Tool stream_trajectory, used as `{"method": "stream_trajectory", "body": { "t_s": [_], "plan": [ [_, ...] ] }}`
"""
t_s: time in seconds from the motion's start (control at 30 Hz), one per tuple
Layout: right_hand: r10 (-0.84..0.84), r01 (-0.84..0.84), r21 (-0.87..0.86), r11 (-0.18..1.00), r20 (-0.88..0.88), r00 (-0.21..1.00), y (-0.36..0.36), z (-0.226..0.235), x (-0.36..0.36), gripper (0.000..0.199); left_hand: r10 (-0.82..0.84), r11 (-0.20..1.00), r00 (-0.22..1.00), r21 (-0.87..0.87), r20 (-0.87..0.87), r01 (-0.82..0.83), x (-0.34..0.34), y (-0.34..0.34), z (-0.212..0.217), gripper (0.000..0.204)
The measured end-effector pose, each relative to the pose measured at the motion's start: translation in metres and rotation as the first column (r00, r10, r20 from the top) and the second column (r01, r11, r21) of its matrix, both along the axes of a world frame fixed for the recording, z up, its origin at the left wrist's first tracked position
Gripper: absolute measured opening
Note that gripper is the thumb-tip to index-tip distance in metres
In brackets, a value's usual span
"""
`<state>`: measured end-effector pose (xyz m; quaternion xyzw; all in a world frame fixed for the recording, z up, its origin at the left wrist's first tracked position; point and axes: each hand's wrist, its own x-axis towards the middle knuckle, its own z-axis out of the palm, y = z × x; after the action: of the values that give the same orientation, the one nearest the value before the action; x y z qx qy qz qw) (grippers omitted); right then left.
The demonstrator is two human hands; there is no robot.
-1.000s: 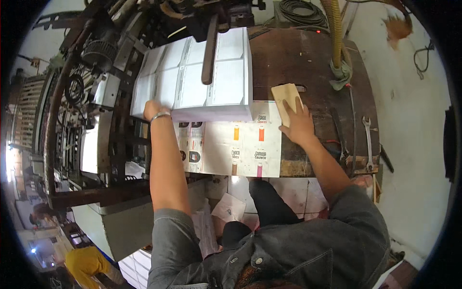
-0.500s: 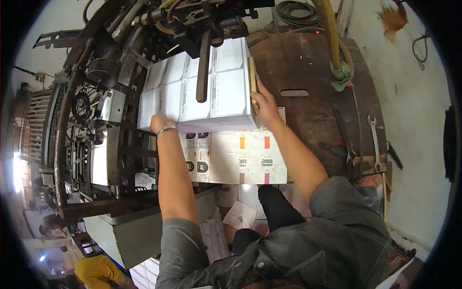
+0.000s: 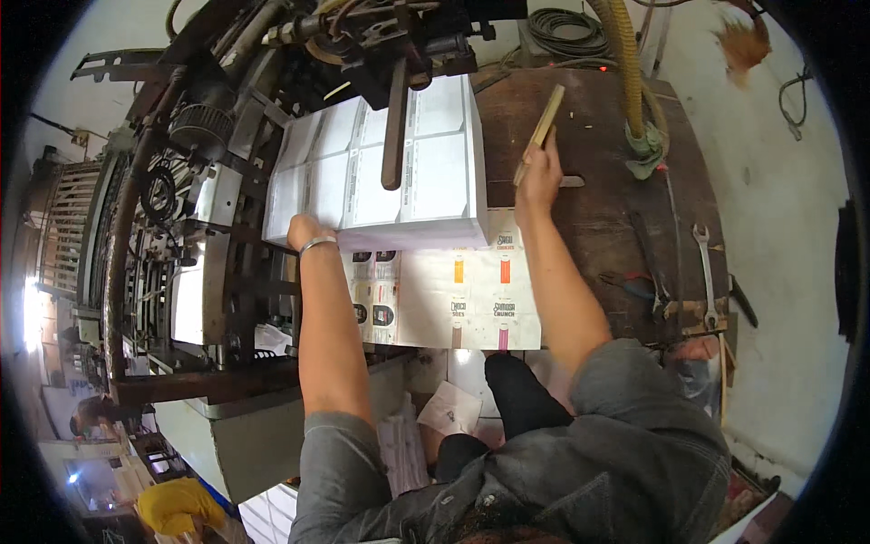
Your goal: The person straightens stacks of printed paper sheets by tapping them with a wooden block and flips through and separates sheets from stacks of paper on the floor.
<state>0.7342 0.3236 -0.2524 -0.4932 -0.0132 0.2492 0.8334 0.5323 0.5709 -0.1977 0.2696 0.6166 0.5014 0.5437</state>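
Observation:
A thick stack of printed white paper sheets (image 3: 317, 186) lies under the machine's head, its near face standing straight. My left hand (image 3: 306, 231), with a metal bangle at the wrist, touches the near left part of the stack; its fingers are too hidden to make out their shape. To the right of the stack, my right hand (image 3: 540, 181) is closed round a flat wooden slat (image 3: 548, 116), held tilted and apart from the paper. Beneath the stack's near edge lies a sheet with colourful printed package designs (image 3: 426, 299).
A metal bar (image 3: 395, 127) hangs over the stack from the machine. On the brown wooden table (image 3: 616, 227) at right lie a wrench (image 3: 705, 263) and pliers (image 3: 634, 281). A yellowish hose (image 3: 625, 72) stands behind. Someone in yellow (image 3: 177, 508) is at lower left.
My right hand has moved the wooden slat away from the stack's right side, to the right, and tilted it. My left hand stays at the stack.

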Motion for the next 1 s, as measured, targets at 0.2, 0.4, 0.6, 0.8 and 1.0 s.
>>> {"method": "stream_trajectory", "body": {
  "t_s": [0.2, 0.4, 0.6, 0.8, 1.0],
  "plan": [
    [0.15, -0.133, -0.136, 0.982, 0.125, 0.981, 0.002, 0.019, -0.003, 0.059, 0.029, 0.998, 0.999, -0.063, 0.026, -0.027, -0.008, 0.015, -0.017, 0.039],
    [0.233, -0.155, -0.288, 0.945, 0.259, 0.937, -0.002, 0.042, -0.023, 0.064, -0.005, 0.991, 0.999, -0.131, 0.046, 0.011, -0.004, 0.01, -0.022, 0.042],
    [0.313, 0.322, -0.577, 0.751, 0.74, 0.596, -0.093, 0.007, -0.058, 0.054, -0.235, 0.967, 0.956, 0.057, -0.177, 0.248, -0.083, 0.054, -0.043, 0.031],
    [0.599, 0.509, -0.795, 0.329, 0.593, 0.538, -0.18, 0.035, -0.141, 0.067, -0.388, 0.919, 0.917, -0.04, 0.094, 0.393, -0.141, -0.065, 0.055, 0.066],
    [0.511, 0.202, -0.639, 0.743, 0.735, 0.447, -0.217, 0.05, -0.225, 0.069, -0.649, 0.758, 0.753, 0.162, 0.105, 0.631, -0.285, -0.213, 0.073, 0.055]
  ]
}}
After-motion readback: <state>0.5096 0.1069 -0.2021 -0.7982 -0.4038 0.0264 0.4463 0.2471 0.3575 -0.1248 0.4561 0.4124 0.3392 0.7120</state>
